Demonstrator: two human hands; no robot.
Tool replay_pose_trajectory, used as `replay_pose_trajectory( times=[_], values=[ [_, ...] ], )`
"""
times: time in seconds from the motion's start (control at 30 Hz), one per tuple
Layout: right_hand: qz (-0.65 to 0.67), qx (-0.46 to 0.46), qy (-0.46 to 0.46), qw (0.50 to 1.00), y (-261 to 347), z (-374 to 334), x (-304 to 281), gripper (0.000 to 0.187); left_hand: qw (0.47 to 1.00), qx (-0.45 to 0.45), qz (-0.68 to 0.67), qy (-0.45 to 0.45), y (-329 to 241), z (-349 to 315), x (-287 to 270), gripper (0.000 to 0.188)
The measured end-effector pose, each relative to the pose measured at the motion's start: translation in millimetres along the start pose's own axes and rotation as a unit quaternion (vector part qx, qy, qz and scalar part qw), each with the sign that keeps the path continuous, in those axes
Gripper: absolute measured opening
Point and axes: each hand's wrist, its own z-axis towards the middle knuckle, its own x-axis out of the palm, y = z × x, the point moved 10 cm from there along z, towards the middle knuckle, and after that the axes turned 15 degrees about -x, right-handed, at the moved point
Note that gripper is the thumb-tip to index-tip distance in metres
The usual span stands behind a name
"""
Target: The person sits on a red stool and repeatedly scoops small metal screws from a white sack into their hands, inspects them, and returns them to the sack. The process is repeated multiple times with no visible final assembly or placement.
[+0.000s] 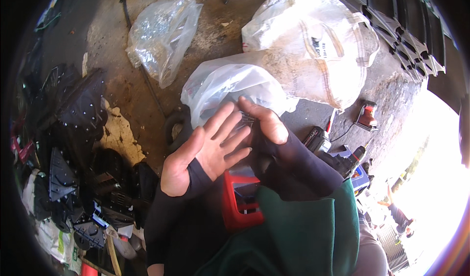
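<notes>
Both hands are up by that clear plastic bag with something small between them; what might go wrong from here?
1. The small dark part is pinched only by the right hand, while the left hand is open flat beside it; it might slip and drop.
2. A dropped part could vanish among the black plastic pieces on the stained floor.
3. The clear plastic bag just behind may snag fingers.

Stained concrete floor [220, 11], plastic bags [161, 31], black parts [78, 109], drill [342, 161]

A small dark part [246, 120], mostly hidden, sits pinched between the fingertips of both hands, just above a crumpled white plastic bag [223, 82].
</notes>
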Motion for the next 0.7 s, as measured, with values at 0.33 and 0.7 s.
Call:
replay_pose_trajectory(
  times=[0.33, 0.7],
  values=[
    [-0.412, -0.435, 0.003, 0.801, 233.3, -84.5, 13.2, 0.043, 0.654, 0.316, 0.535, -0.430, -71.1, -49.1, -28.5, 0.054],
    [-0.514, -0.412, 0.019, 0.752, 345.9, -11.8, -30.7, 0.031, 0.599, 0.277, 0.568, -0.493, -59.5, -32.2, -65.6, 0.049]
  ],
)
